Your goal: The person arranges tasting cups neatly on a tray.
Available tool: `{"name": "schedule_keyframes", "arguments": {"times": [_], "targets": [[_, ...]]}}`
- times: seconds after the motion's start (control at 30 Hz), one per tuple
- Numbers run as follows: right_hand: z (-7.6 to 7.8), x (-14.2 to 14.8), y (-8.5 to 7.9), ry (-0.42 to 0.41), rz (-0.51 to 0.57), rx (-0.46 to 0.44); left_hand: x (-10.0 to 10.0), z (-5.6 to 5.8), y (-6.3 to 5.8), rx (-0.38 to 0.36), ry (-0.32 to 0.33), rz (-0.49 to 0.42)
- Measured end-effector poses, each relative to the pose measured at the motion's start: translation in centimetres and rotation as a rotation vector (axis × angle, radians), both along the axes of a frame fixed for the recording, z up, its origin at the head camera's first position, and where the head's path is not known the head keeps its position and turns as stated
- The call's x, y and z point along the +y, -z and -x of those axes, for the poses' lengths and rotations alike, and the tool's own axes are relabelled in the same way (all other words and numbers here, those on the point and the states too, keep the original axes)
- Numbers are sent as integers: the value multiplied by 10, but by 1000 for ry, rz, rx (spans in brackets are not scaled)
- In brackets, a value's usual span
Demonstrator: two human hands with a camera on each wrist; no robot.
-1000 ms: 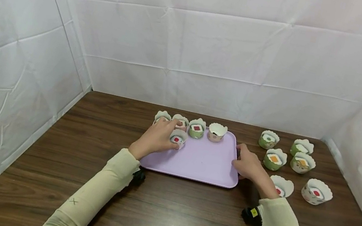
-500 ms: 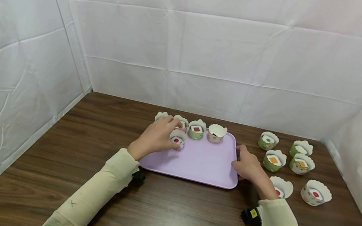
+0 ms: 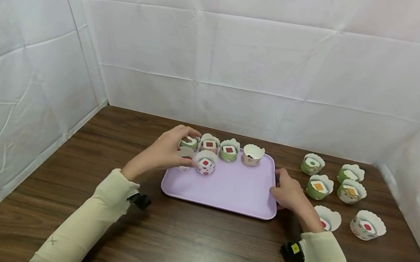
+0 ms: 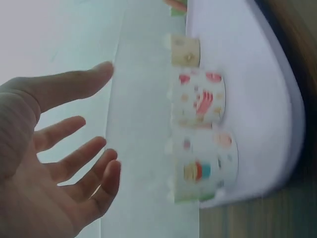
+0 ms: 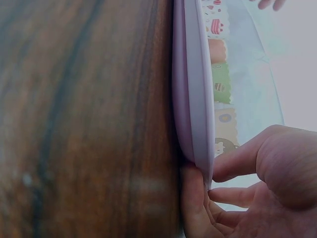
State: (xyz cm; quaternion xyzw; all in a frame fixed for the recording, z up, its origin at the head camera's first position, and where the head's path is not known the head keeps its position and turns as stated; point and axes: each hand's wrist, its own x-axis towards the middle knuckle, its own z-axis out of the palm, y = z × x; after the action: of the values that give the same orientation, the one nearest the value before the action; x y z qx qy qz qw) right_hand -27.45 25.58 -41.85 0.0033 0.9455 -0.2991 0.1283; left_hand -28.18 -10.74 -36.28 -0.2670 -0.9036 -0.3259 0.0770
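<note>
My left hand [image 3: 165, 147] is raised over the left side of a lilac tray [image 3: 230, 195], holding nothing. Its fingers and thumb stand apart in the left wrist view, facing paper baking cups on the tray. Just right of its thumb sits a white cup with red spots [image 3: 205, 163]. Another white cup [image 3: 184, 162] stands partly behind the thumb. Along the tray's back edge are a green cup [image 3: 189, 143], a pink cup [image 3: 210, 142], a second green cup [image 3: 229, 150] and a second pink cup [image 3: 252, 155]. My right hand [image 3: 288, 191] pinches the tray's right rim, thumb above and fingers beneath.
On the dark wooden table [image 3: 181, 247], right of the tray, stand several more baking cups, among them a green cup with an orange square [image 3: 319, 187] and a spotted white cup [image 3: 367, 226]. A white cup [image 3: 327, 218] is partly behind my right wrist. White cloth walls [image 3: 249, 53] border the table.
My left hand has let go of the red-spotted white cup and moved left, uncovering that cup and others behind it. My right hand stays on the tray's rim.
</note>
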Motion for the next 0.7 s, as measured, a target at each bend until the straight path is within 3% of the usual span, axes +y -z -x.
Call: {"name": "schedule_keyframes", "arguments": {"times": [0.17,0.33,0.53,0.6,0.7], "targets": [[-1,-1,0,-1,2,3,-29,3,-1,-76,-19,10],[-2,-1,2,2,2,-4,-51,9,7,-262,-18,-63],[-1,0,3,5,1,4,-53,17,25,-540,30,-101],[-1,0,3,4,1,3,-53,19,31,-593,46,-100],[0,0,1,1,-1,1,-51,21,35,-609,53,-79]]}}
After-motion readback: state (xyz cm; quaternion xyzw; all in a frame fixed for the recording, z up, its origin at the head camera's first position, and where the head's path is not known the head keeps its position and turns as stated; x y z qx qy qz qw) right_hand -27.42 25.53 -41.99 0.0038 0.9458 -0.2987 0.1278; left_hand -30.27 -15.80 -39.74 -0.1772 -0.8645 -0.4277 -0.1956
